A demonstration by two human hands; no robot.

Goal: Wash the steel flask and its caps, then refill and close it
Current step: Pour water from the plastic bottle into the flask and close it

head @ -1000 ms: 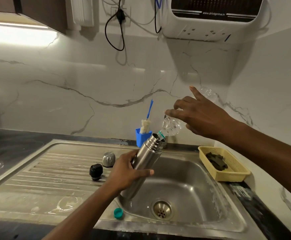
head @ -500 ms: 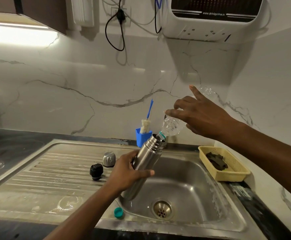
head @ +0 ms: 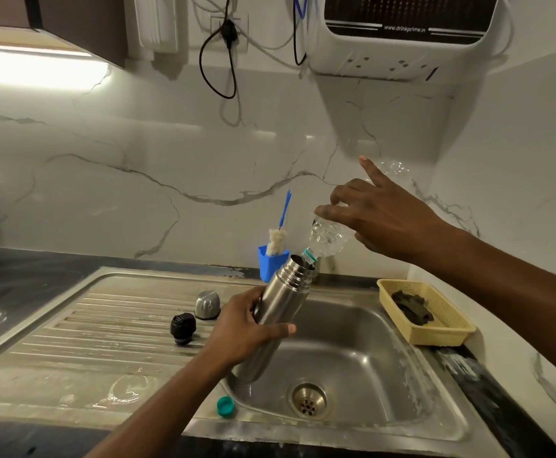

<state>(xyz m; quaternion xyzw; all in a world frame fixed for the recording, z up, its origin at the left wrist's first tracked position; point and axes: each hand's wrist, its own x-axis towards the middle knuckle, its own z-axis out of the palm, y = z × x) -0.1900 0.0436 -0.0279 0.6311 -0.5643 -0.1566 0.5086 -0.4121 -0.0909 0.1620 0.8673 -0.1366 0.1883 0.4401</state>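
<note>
My left hand [head: 242, 328] grips the steel flask [head: 283, 300] round its middle and holds it tilted over the sink basin [head: 352, 352], mouth up and to the right. My right hand [head: 379, 213] holds a clear plastic bottle [head: 328, 238] tipped neck-down, its neck at the flask's open mouth; the index finger points up. The black inner cap [head: 182, 327] and the steel outer cap [head: 207, 304] stand on the drainboard [head: 88, 335] left of the flask.
A teal bottle cap [head: 225, 405] lies on the sink's front rim. A blue holder [head: 270, 264] with a bottle brush stands behind the basin. A yellow basket [head: 435, 325] with a dark scrubber sits at the right. A water purifier [head: 402, 38] hangs above.
The plastic bottle's neck has come down a little closer to the flask's mouth. Both hands are otherwise where they were.
</note>
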